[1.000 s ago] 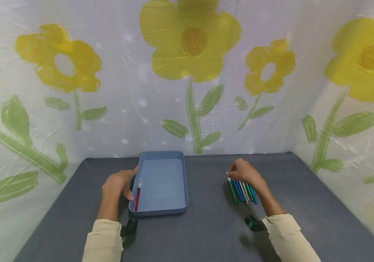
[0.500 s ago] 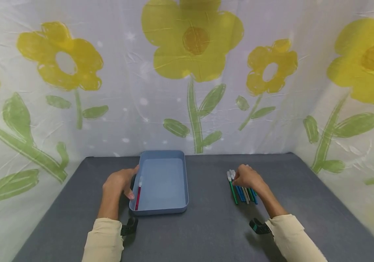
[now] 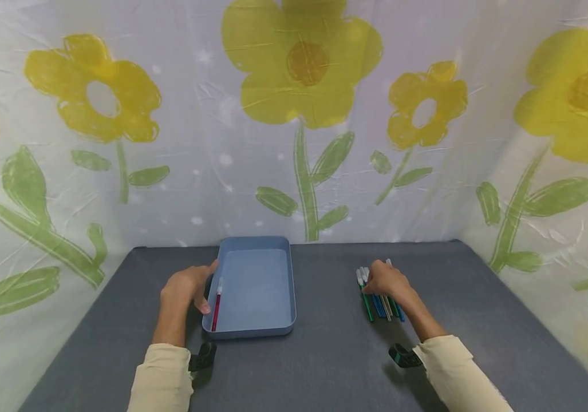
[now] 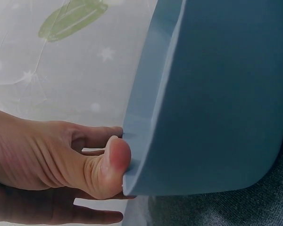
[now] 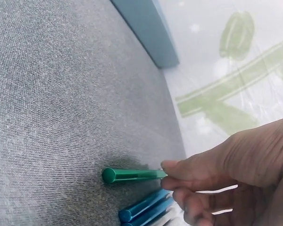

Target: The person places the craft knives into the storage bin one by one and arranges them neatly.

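A green pen [image 5: 134, 175] is seen on the right of the tabletop [image 3: 294, 377], its white cap turned to the far side; it appears to be pinched between thumb and forefinger by the right grip [image 3: 389, 280]. Just to its right, blue pens [image 5: 142, 207], pale ones and another green are laid in a row, partly hidden by the same hand. Well to the left, a blue-grey rectangular tray [image 3: 256, 286] is set, with a white-capped red pen [image 3: 216, 311] lying inside along its left wall. That wall is touched from outside by the left grip [image 3: 186, 289], thumb and fingers spread. Beyond, a pale sheet [image 3: 196, 114] is printed with yellow flowers.
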`<state>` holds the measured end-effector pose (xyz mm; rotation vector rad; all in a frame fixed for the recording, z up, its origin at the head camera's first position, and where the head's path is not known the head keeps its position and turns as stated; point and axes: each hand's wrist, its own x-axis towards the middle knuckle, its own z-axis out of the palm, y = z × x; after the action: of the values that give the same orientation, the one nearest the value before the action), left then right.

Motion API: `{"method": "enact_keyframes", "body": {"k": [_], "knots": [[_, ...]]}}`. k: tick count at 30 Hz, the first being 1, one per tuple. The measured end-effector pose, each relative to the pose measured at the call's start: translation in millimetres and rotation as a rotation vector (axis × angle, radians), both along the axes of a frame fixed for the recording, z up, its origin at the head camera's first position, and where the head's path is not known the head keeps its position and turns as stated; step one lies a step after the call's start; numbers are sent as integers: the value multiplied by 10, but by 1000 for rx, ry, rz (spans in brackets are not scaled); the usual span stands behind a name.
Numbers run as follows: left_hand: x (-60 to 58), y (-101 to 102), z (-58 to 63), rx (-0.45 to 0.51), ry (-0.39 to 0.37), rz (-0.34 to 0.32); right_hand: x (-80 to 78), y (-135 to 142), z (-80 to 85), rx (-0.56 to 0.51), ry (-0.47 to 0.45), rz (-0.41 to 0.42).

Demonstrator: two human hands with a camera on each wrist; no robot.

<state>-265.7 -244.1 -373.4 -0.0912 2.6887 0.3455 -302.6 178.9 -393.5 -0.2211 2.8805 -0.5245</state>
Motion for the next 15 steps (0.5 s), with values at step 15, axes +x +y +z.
{"method": "enact_keyframes", "body": {"k": [15], "knots": [[7,17,-10,-12,18,3,-31,-32,-89,-40,-12,-25]]}}
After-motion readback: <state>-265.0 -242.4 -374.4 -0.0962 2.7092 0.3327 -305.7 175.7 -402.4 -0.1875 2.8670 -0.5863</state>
